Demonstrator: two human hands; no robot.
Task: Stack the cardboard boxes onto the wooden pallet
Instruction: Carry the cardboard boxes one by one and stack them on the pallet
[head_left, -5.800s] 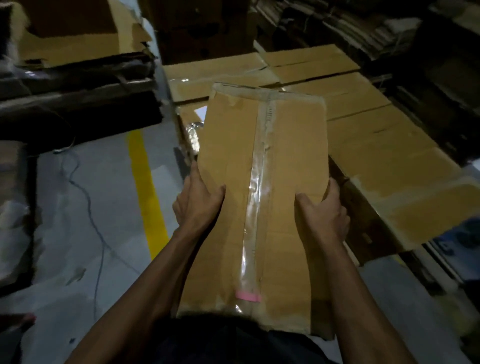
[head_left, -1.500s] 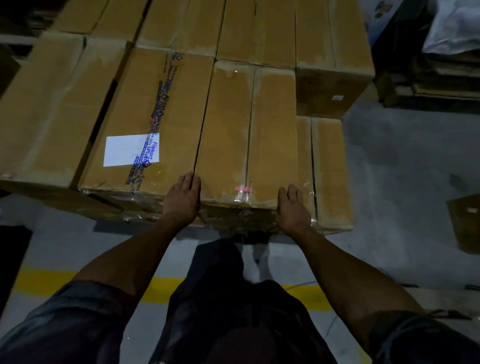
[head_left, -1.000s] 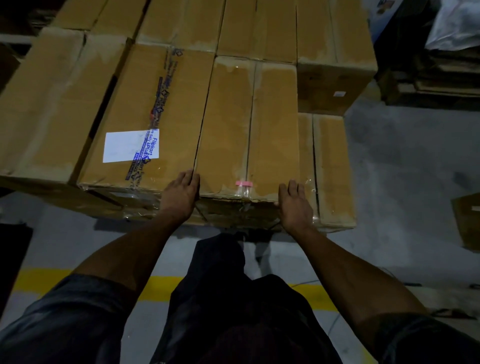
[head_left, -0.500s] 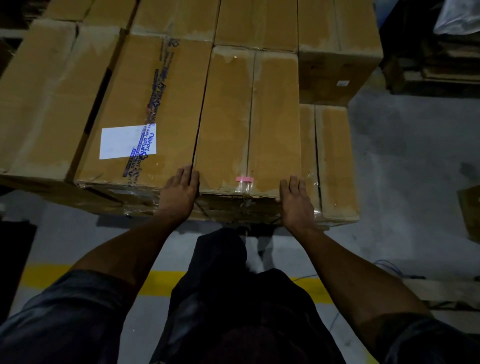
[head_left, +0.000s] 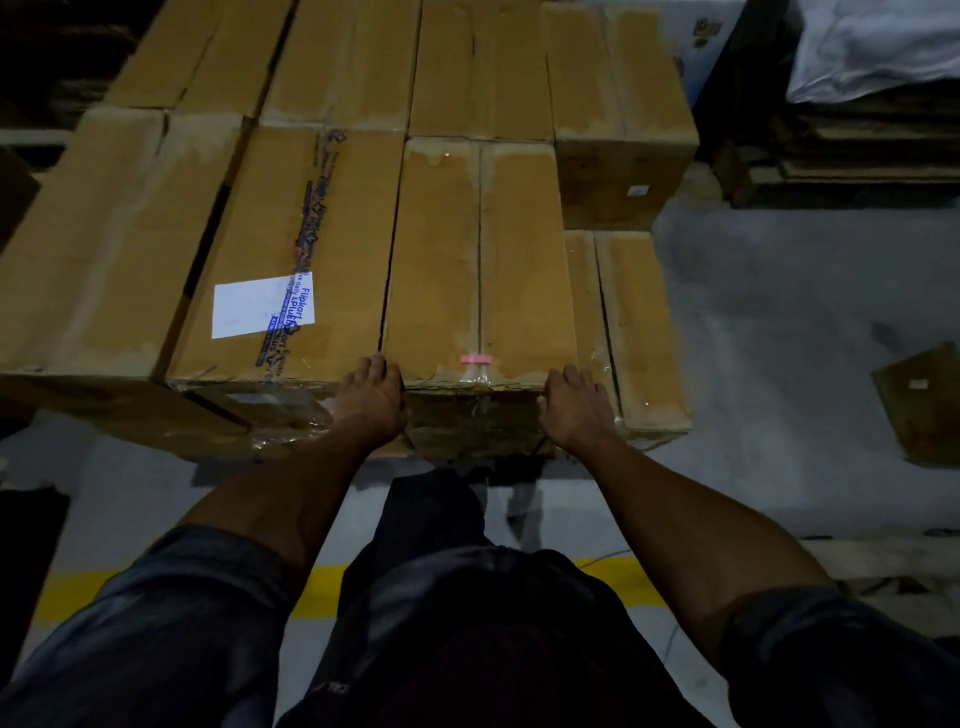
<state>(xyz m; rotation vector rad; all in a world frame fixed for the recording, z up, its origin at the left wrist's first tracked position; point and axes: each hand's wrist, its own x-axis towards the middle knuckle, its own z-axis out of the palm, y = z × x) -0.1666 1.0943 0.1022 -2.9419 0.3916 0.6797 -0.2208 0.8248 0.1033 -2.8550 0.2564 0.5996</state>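
Observation:
A long cardboard box (head_left: 480, 260), taped down the middle with a pink tag at its near end, lies on top of the stack between other boxes. My left hand (head_left: 371, 402) rests against its near-left corner, fingertips over the top edge. My right hand (head_left: 571, 410) presses on the near-right corner the same way, fingers reaching just over the edge. A box with a white label (head_left: 291, 260) sits flush on the left. The pallet is hidden under the boxes.
A lower box (head_left: 644, 332) sits just right of my right hand, a taller one (head_left: 623, 130) behind it. A loose cardboard piece (head_left: 919, 405) lies on the grey floor at right. A yellow floor line (head_left: 78, 592) runs below me. Flattened cardboard (head_left: 857, 156) is stacked at upper right.
The box I carried in both hands earlier now lies on the stack. Over the last second my fingertips have slid back toward its near edge.

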